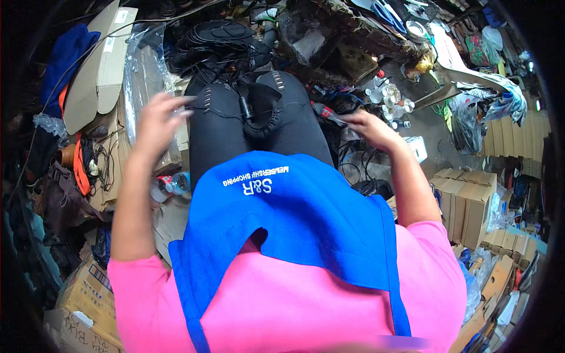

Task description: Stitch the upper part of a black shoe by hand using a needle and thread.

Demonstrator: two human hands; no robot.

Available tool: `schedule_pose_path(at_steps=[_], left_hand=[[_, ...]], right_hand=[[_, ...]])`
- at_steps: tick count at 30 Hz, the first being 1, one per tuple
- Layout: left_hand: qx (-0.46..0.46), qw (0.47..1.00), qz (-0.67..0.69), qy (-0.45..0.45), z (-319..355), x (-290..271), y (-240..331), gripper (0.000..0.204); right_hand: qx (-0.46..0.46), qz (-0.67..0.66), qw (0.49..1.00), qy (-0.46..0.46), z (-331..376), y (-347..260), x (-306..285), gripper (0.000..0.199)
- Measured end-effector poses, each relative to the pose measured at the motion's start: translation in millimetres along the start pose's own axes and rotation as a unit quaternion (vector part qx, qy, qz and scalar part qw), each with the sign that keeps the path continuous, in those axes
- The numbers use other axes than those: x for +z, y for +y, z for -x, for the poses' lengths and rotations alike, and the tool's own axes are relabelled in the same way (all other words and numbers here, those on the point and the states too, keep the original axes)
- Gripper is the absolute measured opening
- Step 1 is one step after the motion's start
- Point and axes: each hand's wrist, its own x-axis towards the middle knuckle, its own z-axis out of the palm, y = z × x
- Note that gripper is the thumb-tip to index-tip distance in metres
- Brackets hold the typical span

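Note:
Between my thighs rests a black curved piece [262, 122] with a gathered, ruffled edge. A short dark rod [245, 109] stands against its left side. My left hand [158, 125] is raised beside my left knee, smeared by motion. Its fingers look pinched, and something thin and dark shows at their tips. A thin black cord [223, 113] crosses my left thigh toward the black piece. Out past my right thigh, my right hand [369, 128] has its fingers closed round something slim that I cannot make out. A red-and-grey item [325, 110] lies just beyond its fingertips.
Black cables [215, 38] are heaped beyond my knees. Folded cardboard [97, 70] and clear plastic wrap [147, 65] stand at left. Several small white containers [393, 100] sit at right, near a white box [416, 148]. Cartons [468, 203] are stacked farther right. A plastic bottle [170, 185] lies beside my left thigh.

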Motion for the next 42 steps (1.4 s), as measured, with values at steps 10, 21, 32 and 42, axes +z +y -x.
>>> schedule_pose_path(at_steps=[10, 21, 32, 42], left_hand=[[0.128, 0.954, 0.185, -0.200, -71, 86, 80, 0.019], [0.006, 0.864, 0.384, -0.325, -78, 99, 63, 0.018], [0.078, 0.872, 0.295, -0.382, -79, 90, 63, 0.034], [0.099, 0.875, 0.276, -0.385, -80, 96, 63, 0.032]], right_hand=[[-0.210, -0.026, 0.972, 0.106, -76, -117, -3, 0.015], [-0.200, -0.165, 0.965, 0.041, -74, -111, 18, 0.013], [-0.191, 0.011, 0.971, 0.145, -37, -129, 28, 0.026], [-0.190, 0.251, 0.949, -0.012, -61, -172, -3, 0.013]])
